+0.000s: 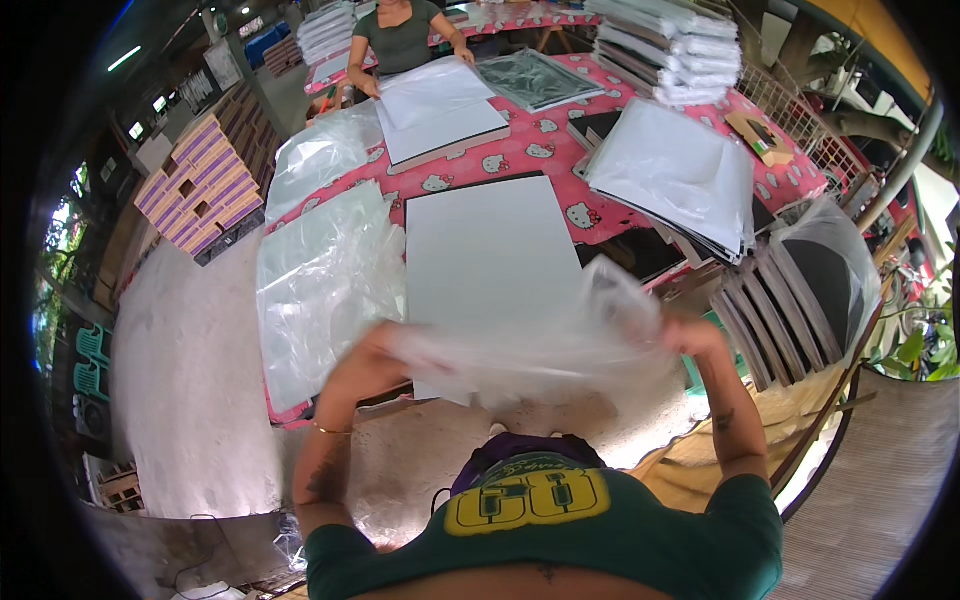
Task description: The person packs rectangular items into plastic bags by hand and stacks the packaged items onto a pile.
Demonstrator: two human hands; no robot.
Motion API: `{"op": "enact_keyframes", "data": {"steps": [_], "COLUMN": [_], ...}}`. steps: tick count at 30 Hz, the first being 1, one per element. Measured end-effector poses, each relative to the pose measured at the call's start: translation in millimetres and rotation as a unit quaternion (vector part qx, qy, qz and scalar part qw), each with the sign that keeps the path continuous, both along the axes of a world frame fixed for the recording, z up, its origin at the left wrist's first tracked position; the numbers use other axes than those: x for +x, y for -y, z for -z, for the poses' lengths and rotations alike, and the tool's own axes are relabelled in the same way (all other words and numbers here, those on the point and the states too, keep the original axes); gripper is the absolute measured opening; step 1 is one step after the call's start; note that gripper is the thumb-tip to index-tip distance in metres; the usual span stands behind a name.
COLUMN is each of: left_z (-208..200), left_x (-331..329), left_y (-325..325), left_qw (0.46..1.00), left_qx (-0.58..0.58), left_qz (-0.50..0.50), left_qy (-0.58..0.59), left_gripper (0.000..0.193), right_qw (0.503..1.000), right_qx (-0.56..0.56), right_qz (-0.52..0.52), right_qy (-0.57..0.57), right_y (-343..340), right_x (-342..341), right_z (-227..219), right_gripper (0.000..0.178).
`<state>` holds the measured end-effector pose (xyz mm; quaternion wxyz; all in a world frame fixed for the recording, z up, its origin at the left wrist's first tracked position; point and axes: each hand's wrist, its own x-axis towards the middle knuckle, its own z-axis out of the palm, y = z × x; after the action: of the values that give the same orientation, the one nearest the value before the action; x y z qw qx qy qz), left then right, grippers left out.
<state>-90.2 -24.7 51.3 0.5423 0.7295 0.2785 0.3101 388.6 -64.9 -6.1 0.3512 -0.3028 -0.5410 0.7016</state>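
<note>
A clear plastic bag (530, 355), blurred by motion, stretches between my two hands over the near edge of the table. My left hand (372, 362) grips its left end, and my right hand (692, 335) is closed on the right end; the fingers of both are partly smeared. Beneath and beyond the bag lies a large flat board (490, 235) with a white face and a dark edge. To the left of that board, close to my left hand, is a pile of clear plastic bags (325, 295).
A pink patterned cloth covers the table (540, 150). Across it, a person (405, 40) handles plastic over another white board (435, 140). Wrapped boards (675, 175) are stacked at right, with bagged panels (790, 310) leaning beside them. Cartons (205, 175) stand on the floor at left.
</note>
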Motion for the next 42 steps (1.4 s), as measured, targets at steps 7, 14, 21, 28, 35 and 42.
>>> {"op": "enact_keyframes", "data": {"steps": [7,14,21,28,35,42], "left_z": [7.1,44.6,85.9,77.9,124.3,178.6], "left_x": [9.0,-30.1,-81.5,-56.6,-78.4,19.4], "left_y": [6.4,0.9,14.5,30.6,43.6,79.3], "left_qw": [0.921,0.884,0.955,0.821,0.87,0.865], "left_qx": [-0.342,-0.383,-0.245,-0.312,-0.425,-0.128], "left_qz": [0.185,-0.108,-0.01,-0.225,-0.173,-0.471], "left_qy": [0.025,0.246,0.164,0.422,0.179,-0.117], "left_gripper": [0.038,0.036,0.023,0.031,0.03,0.04], "right_qw": [0.933,0.989,0.92,0.993,0.913,0.766], "right_qx": [-0.083,-0.114,-0.303,-0.049,-0.317,0.056], "right_qz": [0.014,-0.095,0.175,-0.086,0.141,0.535], "right_qy": [-0.351,0.019,-0.174,0.065,-0.217,0.352], "right_y": [-7.5,6.4,36.2,61.5,70.9,65.6], "right_x": [-31.2,-10.3,-28.6,-44.9,-52.2,-101.1], "right_z": [-8.1,82.1,63.4,111.6,78.6,171.1], "right_gripper": [0.03,0.052,0.031,0.027,0.037,0.044]}}
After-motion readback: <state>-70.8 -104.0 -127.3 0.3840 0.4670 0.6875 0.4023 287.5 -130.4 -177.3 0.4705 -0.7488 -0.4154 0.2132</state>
